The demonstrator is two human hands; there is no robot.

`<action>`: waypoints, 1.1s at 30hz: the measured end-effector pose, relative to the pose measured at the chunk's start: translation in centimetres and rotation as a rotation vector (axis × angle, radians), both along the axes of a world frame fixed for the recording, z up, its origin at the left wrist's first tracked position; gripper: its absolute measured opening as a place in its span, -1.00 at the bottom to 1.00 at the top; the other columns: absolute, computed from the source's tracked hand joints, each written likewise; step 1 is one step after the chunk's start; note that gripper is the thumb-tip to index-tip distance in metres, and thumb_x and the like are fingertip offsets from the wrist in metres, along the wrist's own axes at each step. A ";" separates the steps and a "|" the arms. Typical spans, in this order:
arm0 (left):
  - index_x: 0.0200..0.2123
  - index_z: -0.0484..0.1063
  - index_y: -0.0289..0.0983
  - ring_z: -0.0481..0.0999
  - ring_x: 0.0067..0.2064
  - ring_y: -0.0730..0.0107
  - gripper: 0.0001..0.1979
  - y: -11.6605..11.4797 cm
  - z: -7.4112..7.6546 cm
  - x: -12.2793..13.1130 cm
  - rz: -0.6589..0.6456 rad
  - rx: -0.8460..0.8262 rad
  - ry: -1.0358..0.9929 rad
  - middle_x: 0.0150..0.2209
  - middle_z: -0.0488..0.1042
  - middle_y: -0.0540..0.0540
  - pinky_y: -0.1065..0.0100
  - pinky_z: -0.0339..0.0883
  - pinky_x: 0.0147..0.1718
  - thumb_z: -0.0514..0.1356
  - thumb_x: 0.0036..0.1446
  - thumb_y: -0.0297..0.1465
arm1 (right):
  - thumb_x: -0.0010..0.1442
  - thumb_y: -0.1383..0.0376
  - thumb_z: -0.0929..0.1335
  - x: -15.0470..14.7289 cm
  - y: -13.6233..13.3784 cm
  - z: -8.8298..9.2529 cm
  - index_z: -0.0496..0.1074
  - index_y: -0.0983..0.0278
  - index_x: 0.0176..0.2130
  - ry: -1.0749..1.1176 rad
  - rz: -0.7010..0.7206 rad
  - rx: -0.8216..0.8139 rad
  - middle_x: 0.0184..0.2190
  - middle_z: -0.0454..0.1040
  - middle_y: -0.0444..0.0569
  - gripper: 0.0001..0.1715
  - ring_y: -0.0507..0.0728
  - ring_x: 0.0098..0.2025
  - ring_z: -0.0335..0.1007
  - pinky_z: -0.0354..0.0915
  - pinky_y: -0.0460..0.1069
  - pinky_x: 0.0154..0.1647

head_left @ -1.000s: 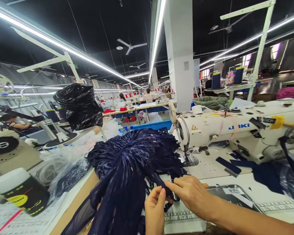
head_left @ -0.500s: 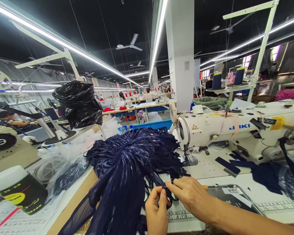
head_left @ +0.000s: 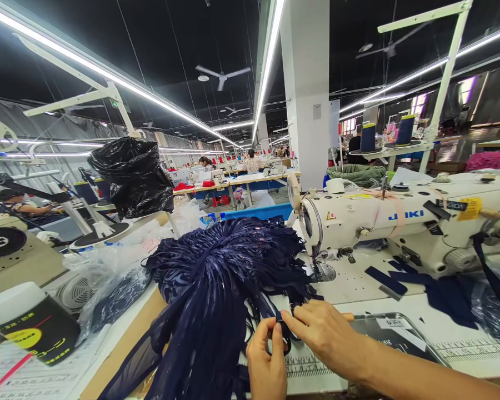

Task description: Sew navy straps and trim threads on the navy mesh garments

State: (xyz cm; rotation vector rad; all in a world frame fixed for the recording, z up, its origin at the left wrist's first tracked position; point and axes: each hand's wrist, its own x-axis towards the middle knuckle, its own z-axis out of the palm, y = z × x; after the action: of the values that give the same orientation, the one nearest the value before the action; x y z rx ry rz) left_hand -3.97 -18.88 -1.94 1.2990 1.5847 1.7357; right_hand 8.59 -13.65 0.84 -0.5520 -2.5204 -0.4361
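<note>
My left hand [head_left: 266,358] is closed, thumb and forefinger pinching a narrow navy strap [head_left: 282,318] at the front of the table. From the right, my right hand [head_left: 323,328] reaches in with its fingertips closed on the same strap, close against the left fingertips. The short end of a light wooden stick [head_left: 349,317] shows behind the right hand; whether that hand grips it is hidden. Loops of strap hang below the fingers. A large heap of navy straps and sheer fabric [head_left: 216,266] spreads just left of both hands.
A white sewing machine [head_left: 358,214] stands behind my right hand. Around it are a metal tray [head_left: 394,333], navy fabric pieces [head_left: 452,297] and a printed ruler [head_left: 475,350]. At left are a black-and-white container [head_left: 35,325] and a black plastic bag [head_left: 135,178]. Other people sit farther back.
Both hands stay almost in place, still pinching the strap. The fingers shift only slightly, and the view moves a little.
</note>
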 end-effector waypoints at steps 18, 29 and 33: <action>-0.54 0.34 -0.27 0.11 -0.63 0.53 -0.62 0.5 -0.5 -0.7 -0.172 -0.014 -0.065 -0.65 0.17 0.09 0.50 0.04 -0.66 0.12 -0.05 -0.05 | 0.21 0.41 0.09 -0.4 0.3 -0.7 0.24 0.29 -0.27 0.327 0.104 -0.433 -0.55 0.35 -0.14 -0.79 0.00 -0.56 0.21 0.09 -0.10 -0.49; -0.67 0.32 -0.25 0.20 -0.60 0.47 -0.66 0.6 0.2 -2.0 -0.230 0.050 0.327 -0.67 0.26 0.05 0.44 0.11 -0.51 0.10 -0.01 -0.17 | 0.06 0.24 0.27 -1.1 0.4 1.3 0.23 0.28 -0.36 0.696 0.317 -1.684 -0.78 -0.01 -0.39 -0.85 -0.10 -0.73 -0.20 -0.16 -0.17 -0.71; -0.75 0.26 -0.26 0.14 -0.62 0.49 -0.63 0.3 -0.6 -4.0 -0.285 0.000 0.391 -0.72 0.18 0.06 0.44 0.04 -0.56 0.16 -0.09 -0.15 | 0.09 0.07 0.27 1.9 1.0 4.4 0.26 0.27 -0.44 1.222 0.448 -1.590 -0.76 -0.19 -0.39 -0.69 -0.11 -0.73 -0.35 -0.21 -0.15 -0.72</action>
State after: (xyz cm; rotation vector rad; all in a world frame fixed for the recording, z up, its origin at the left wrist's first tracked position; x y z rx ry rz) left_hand -7.97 -18.59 -2.52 1.8495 1.4987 1.3660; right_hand 10.48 -12.69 5.22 -0.4484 -1.1923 1.6543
